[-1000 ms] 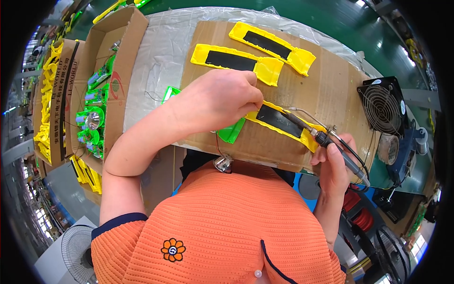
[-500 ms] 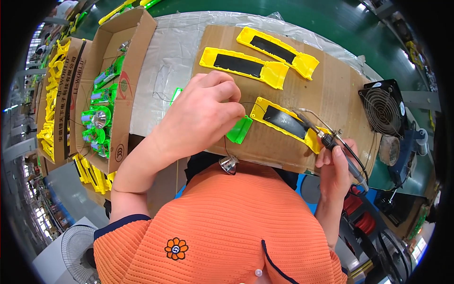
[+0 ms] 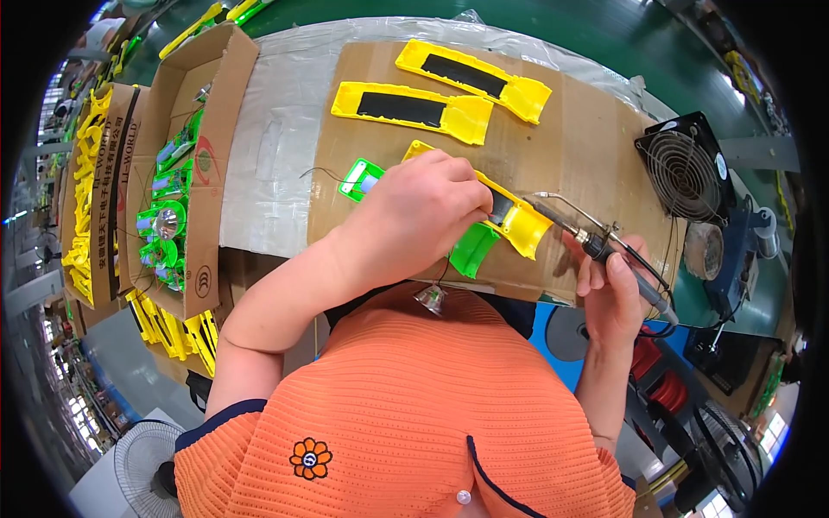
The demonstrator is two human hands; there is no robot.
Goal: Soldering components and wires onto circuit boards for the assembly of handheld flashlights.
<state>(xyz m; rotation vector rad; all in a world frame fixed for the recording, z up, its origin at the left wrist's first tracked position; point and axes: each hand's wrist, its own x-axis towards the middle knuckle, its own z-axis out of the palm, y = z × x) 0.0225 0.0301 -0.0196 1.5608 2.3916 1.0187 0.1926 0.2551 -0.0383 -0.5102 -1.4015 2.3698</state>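
My left hand [image 3: 423, 211] is closed in a pinch over the near yellow shell [image 3: 521, 228], covering part of its black panel; what the fingertips hold is hidden. Under that hand lies a green lamp housing with its front part [image 3: 474, 250] on one side and its far end [image 3: 361, 179] on the other. From it a shiny reflector bulb [image 3: 430, 299] hangs by a thin wire at the cardboard's near edge. Wrapped round a soldering iron with a curved metal tube along it [image 3: 596, 245], my right hand [image 3: 615, 289] keeps the tip close to the shell's right end.
Two more yellow shells [image 3: 466, 118] [image 3: 528, 99] with black panels lie farther back on the cardboard sheet [image 3: 596, 138]. A carton [image 3: 226, 112] of green lamp parts stands left, beside another box of yellow pieces [image 3: 82, 207]. A black fan [image 3: 686, 164] stands at the right.
My left hand has moved right, from beside the near yellow shell to over its panel. More of the green housing's far end shows. The view has shifted slightly; the iron stays near the shell.
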